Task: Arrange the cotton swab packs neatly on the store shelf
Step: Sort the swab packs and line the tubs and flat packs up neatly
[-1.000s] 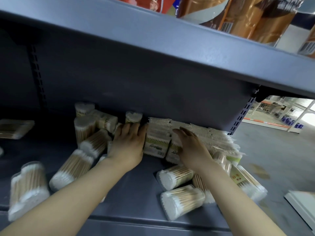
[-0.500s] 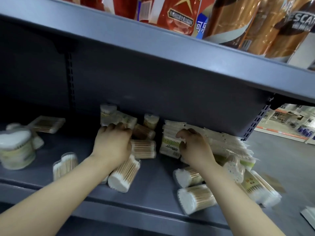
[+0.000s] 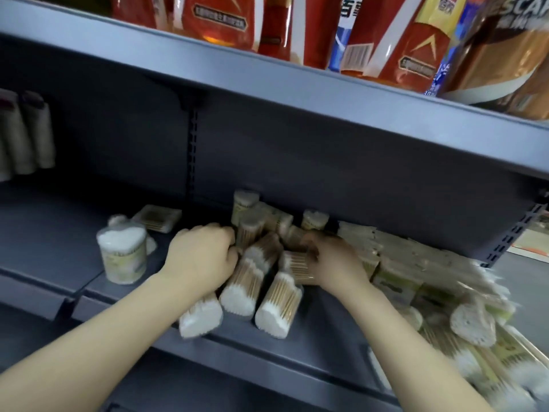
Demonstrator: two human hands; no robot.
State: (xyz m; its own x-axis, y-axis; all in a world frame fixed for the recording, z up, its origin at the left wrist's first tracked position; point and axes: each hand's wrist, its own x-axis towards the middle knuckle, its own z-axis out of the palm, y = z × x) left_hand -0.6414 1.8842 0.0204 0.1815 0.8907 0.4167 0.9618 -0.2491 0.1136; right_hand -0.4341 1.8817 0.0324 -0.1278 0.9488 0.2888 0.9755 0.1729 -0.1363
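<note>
A grey metal store shelf (image 3: 124,288) ran across the view under an upper shelf (image 3: 267,75) loaded with red snack bags (image 3: 395,34); its dark back panel stood behind a jumble of cotton swab packs. The clear tubs of swabs sat heaped at about the centre of the shelf, most lying on their sides. Three of them (image 3: 240,295) lay near the front lip with their long axes running roughly from 12 to 6 o'clock, white tips toward the person. A few stood upright at 12 o'clock, against the back panel (image 3: 245,203). One wide tub (image 3: 122,255) stood alone at 9 o'clock, a flat pack (image 3: 157,217) behind it. Flat bagged packs (image 3: 395,263) formed a rough row from 3 toward 4 o'clock, spilling off the right end.

The left hand (image 3: 199,257) rested on the left side of the heap, its fingers curled over a lying tub; whether it truly gripped it cannot be told, since the fingertips were hidden. The right hand (image 3: 334,263) had its fingers wrapped around a short tub (image 3: 295,264) lying crosswise, long axis roughly 9 to 3 o'clock.

The heap lay between the two hands, touching both. The front three tubs lay nearer the left hand, just at its 5 o'clock. Standing them up likely meant turning each long axis upright.
</note>
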